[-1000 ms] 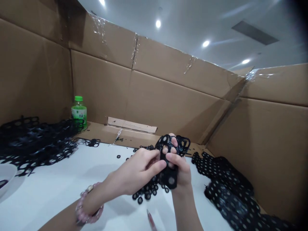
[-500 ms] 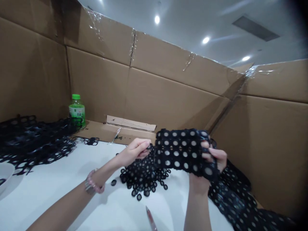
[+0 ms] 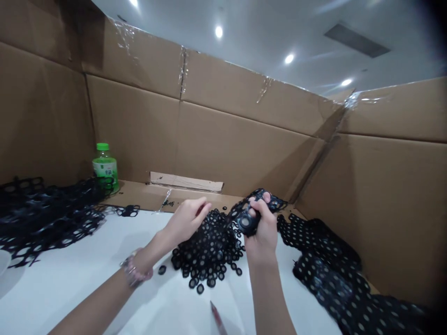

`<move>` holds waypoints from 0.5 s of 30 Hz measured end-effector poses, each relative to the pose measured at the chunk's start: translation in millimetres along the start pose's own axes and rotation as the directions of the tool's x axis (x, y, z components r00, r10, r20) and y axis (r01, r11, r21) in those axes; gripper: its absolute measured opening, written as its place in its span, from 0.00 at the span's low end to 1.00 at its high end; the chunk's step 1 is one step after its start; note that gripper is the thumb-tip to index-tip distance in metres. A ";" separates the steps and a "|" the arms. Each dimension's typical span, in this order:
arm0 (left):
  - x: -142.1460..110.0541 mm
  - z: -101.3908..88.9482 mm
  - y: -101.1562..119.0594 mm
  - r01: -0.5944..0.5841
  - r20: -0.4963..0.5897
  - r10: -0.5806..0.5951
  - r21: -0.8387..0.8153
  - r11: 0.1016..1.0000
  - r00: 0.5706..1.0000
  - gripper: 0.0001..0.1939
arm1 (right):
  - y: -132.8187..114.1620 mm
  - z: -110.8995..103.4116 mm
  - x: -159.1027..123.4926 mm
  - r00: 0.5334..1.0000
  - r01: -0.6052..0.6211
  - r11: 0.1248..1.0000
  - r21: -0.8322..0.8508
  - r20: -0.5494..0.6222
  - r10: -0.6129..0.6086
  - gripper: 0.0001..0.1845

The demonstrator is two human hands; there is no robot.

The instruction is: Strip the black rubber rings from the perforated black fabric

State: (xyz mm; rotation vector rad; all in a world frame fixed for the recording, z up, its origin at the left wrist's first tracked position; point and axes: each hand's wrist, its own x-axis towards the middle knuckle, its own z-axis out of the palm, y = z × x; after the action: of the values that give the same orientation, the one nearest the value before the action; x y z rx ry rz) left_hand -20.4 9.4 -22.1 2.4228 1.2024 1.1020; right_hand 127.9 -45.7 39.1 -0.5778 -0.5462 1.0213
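Note:
My right hand [image 3: 263,225] grips a black perforated sheet of round rings [image 3: 248,222], folded and seen nearly edge-on, with its fingers wrapped around it. To its left, my left hand [image 3: 186,218] is curled above the pile; the fingertips face away, so anything in them is hidden. Below and between the hands lies a heap of small black rings [image 3: 209,251] with pale centres, a few scattered at its front edge. One loose ring [image 3: 162,270] lies apart on the left.
Black leftover webbing [image 3: 52,209] lies heaped on the left, beside a green-capped bottle [image 3: 105,170]. More perforated black sheets [image 3: 331,274] are stacked on the right. A pointed pen-like tool [image 3: 217,318] lies in front on the white table [image 3: 167,311]. Cardboard walls [image 3: 244,144] enclose the space.
My right hand has moved left and turned the sheet from facing me to nearly edge-on. The ring seen at my left fingertips is no longer visible. The view has shifted slightly.

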 end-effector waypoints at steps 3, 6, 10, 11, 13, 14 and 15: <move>-11.9 -29.0 33.2 -0.179 -0.151 0.165 -0.085 0.980 0.975 0.16 | 13.4 6.4 -6.5 0.999 0.036 0.998 -0.053 0.015 -0.035 0.18; -20.1 -35.3 49.4 -0.234 -0.064 0.229 -0.078 0.969 0.971 0.16 | 24.9 10.9 -14.8 0.995 0.061 0.993 -0.104 0.085 -0.052 0.16; -18.1 -27.2 51.0 -0.218 0.094 0.237 -0.173 0.960 0.967 0.11 | 27.8 10.7 -18.8 0.994 0.020 0.995 -0.097 0.107 -0.010 0.15; -16.6 -25.6 50.3 -0.217 0.106 0.243 -0.211 0.953 0.964 0.11 | 26.2 10.3 -18.5 0.996 -0.005 0.996 -0.090 0.093 0.013 0.15; -13.9 -23.9 48.9 -0.206 0.105 0.244 -0.287 0.936 0.964 0.11 | 21.6 9.5 -17.4 0.994 -0.067 0.995 -0.070 0.081 0.073 0.15; -13.0 -23.4 48.4 -0.196 0.107 0.242 -0.325 0.925 0.965 0.12 | 19.3 9.2 -16.9 0.991 -0.095 0.994 -0.058 0.085 0.100 0.16; -12.4 -23.0 48.1 -0.186 0.111 0.241 -0.361 0.914 0.964 0.12 | 17.4 9.0 -16.7 0.988 -0.117 0.992 -0.044 0.096 0.120 0.16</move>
State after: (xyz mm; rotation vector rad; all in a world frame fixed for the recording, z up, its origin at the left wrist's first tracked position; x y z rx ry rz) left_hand -13.0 -33.6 10.8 2.3442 0.6395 1.0563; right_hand 104.1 -51.9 31.4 -0.6015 -0.6255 1.1587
